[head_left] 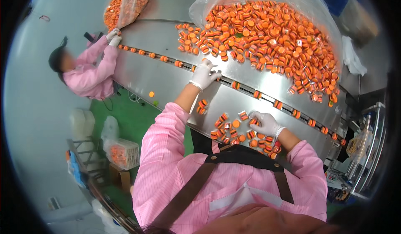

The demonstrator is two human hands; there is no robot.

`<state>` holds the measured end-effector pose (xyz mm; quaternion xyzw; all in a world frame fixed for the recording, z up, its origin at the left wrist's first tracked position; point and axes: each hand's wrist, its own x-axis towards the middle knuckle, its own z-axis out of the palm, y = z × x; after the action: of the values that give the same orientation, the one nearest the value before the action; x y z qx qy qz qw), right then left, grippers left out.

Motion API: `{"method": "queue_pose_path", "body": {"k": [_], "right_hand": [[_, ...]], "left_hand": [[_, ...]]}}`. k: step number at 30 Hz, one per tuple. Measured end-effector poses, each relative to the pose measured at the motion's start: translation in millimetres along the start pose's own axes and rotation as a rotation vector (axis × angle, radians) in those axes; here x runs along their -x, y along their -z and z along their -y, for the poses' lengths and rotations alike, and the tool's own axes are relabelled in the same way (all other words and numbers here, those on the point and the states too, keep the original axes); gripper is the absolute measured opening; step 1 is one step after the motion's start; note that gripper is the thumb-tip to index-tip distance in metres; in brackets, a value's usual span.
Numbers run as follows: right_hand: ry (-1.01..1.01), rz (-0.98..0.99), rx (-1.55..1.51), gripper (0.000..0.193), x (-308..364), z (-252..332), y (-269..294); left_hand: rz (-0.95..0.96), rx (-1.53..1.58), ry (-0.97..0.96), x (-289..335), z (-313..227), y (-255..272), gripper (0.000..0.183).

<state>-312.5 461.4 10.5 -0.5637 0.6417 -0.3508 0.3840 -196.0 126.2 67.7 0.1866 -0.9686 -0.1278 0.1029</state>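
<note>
My left hand (202,75), in a white glove, is over the narrow conveyor track (225,81). Its thumb and fingers are apart, and small orange candies show at the fingertips by the track. Closer to me, my right hand (267,125), also gloved, has its fingers closed around a burger-shaped candy (253,121). Around it on the metal table lie several loose wrapped candies (236,123), orange with dark and red layers. Single candies (277,104) sit spaced out along the track, which runs diagonally across the table.
Beyond the track, a large heap of candies (267,33) spills from a clear plastic bag (200,8). At far left a co-worker in pink (90,73) reaches to the track beside a filled bag (125,6). A white crate (125,153) stands on the green floor; metal rails (369,150) rise at right.
</note>
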Motion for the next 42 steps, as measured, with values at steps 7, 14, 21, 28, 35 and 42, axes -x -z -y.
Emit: {"method": "queue_pose_path", "body": {"k": [7, 14, 21, 28, 35, 42], "right_hand": [[0.105, -0.134, -0.069, 0.026, -1, -15, -12], [0.103, -0.166, -0.141, 0.025, -3, -21, -20], [0.085, -0.214, -0.159, 0.028, -3, -54, -38], [0.105, -0.212, -0.224, 0.027, -3, -42, -33], [0.086, -0.196, -0.222, 0.025, -4, -40, -30], [0.046, -0.170, -0.235, 0.024, 0, -24, -22]], "left_hand": [[0.018, -0.175, 0.239, -75, 13, -23, 0.041], [0.104, -0.110, 0.183, -72, 8, -23, 0.032], [-0.081, 0.093, 0.351, -26, 36, 39, 0.031], [-0.084, 0.000, 0.407, 29, 80, 57, 0.028], [0.023, 0.088, 0.347, 71, 70, 37, 0.025], [0.133, 0.113, 0.309, 72, 65, 42, 0.027]]}}
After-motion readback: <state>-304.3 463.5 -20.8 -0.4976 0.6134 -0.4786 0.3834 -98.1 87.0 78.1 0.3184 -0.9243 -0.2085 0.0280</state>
